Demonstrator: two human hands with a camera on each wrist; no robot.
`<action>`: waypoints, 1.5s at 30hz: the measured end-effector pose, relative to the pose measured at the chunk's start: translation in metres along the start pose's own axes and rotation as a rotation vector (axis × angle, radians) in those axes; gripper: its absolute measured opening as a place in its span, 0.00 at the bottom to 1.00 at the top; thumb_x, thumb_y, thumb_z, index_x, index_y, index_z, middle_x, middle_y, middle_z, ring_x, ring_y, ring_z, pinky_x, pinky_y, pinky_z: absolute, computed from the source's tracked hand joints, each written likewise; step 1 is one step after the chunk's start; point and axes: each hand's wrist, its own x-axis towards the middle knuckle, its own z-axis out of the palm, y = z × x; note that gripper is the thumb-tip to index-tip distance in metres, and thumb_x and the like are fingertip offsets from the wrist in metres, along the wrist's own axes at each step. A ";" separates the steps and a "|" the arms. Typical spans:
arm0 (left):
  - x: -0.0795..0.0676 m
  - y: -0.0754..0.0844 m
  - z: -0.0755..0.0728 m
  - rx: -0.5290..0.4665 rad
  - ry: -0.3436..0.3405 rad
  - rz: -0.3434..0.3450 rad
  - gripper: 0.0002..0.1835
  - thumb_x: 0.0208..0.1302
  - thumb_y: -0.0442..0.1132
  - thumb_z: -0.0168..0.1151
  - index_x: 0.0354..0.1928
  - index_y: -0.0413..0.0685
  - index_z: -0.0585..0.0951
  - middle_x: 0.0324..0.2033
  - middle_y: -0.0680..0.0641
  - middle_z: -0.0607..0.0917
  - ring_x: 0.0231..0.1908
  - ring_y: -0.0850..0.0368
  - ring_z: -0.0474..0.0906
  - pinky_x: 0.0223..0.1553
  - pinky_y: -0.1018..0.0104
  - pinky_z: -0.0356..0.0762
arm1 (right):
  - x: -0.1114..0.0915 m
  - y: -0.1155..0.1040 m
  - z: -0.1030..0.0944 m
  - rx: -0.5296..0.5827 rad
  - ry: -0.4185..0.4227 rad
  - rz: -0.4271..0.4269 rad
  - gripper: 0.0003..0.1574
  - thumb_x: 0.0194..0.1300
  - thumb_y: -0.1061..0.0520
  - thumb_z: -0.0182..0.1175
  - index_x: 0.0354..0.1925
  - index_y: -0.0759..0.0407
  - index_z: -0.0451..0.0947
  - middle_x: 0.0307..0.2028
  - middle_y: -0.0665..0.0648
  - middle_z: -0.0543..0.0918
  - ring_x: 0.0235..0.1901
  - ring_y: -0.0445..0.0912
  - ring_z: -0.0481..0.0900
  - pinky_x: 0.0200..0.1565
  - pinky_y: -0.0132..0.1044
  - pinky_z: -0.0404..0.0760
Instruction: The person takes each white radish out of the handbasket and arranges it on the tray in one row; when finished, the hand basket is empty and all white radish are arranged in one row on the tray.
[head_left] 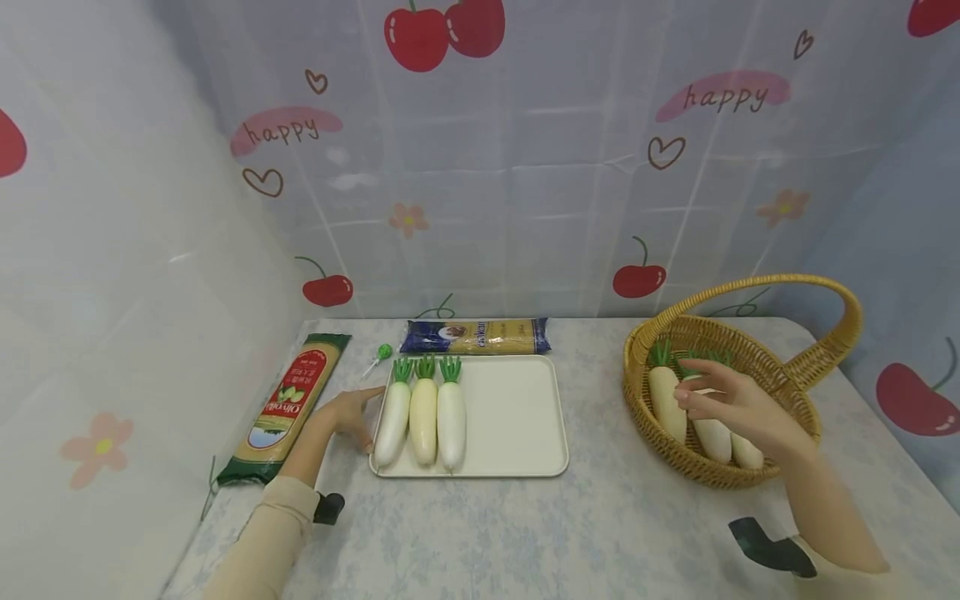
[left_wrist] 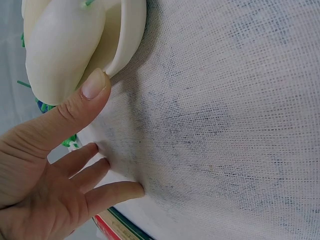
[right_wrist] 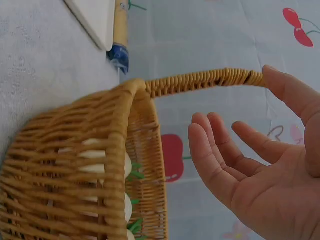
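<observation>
Three white radishes (head_left: pixel 423 421) with green tops lie side by side on the left half of a cream tray (head_left: pixel 517 417). My left hand (head_left: pixel 352 418) is at the tray's left edge; in the left wrist view its thumb (left_wrist: pixel 92 85) touches the rim and the other fingers are spread on the tablecloth. On the right stands a wicker basket (head_left: pixel 712 471) holding several more radishes (head_left: pixel 666 400). My right hand (head_left: pixel 738 404) hovers above the basket, its fingers loosely bent with nothing between them. The right wrist view shows that hand beside the arched basket handle (right_wrist: pixel 210 80).
A green and red noodle packet (head_left: pixel 288 400) lies left of my left hand. Behind the tray lies a blue and gold pasta packet (head_left: pixel 480 337), with a green lollipop (head_left: pixel 384 352) near its left end. A printed curtain (head_left: pixel 510 167) hangs around the table.
</observation>
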 end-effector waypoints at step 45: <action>0.002 0.002 -0.001 -0.020 -0.028 -0.056 0.60 0.28 0.36 0.82 0.70 0.42 0.60 0.59 0.28 0.70 0.59 0.33 0.67 0.56 0.44 0.70 | 0.003 0.083 -0.042 -0.029 0.018 0.396 0.61 0.68 0.40 0.49 0.68 0.75 0.22 0.62 0.88 0.42 0.60 0.78 0.51 0.46 0.55 0.79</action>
